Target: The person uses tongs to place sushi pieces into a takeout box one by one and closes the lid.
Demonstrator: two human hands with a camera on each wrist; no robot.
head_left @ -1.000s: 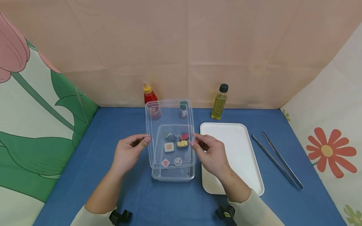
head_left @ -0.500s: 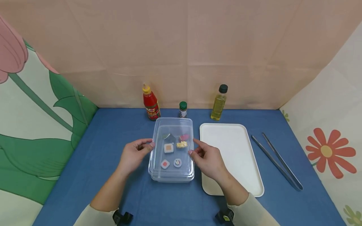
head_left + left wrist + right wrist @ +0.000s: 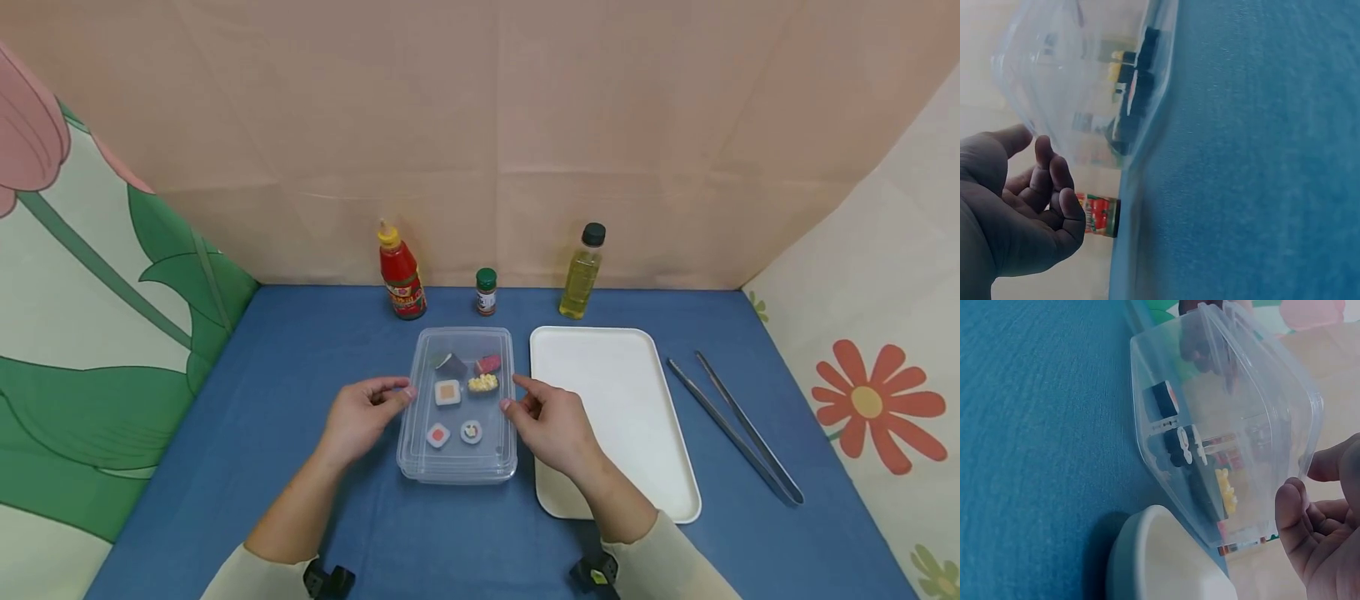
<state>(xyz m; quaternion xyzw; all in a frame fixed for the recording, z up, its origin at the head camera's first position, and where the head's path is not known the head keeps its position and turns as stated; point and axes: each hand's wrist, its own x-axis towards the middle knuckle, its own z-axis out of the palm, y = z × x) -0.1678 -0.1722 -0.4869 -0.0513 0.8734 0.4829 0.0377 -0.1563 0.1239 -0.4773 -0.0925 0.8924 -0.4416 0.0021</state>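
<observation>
A clear plastic box stands on the blue cloth and holds several sushi pieces, among them a yellow-topped one, a square white one and a round roll. Over its top lies a clear lid, with a narrow step between the two rims in the right wrist view. My left hand pinches the lid's left edge between thumb and fingers. On the opposite edge, my right hand pinches the lid with thumb and forefinger. Whether the lid is fully seated, I cannot tell.
Right of the box lies a white tray, with metal tongs beyond it. Behind stand a red sauce bottle, a small green-capped jar and an oil bottle. A tan backdrop closes off the back.
Both hands have lowered the lid from above and behind the box down onto its top, shifting it slightly toward me. The red bottle and the jar are now seen unobstructed by it.
</observation>
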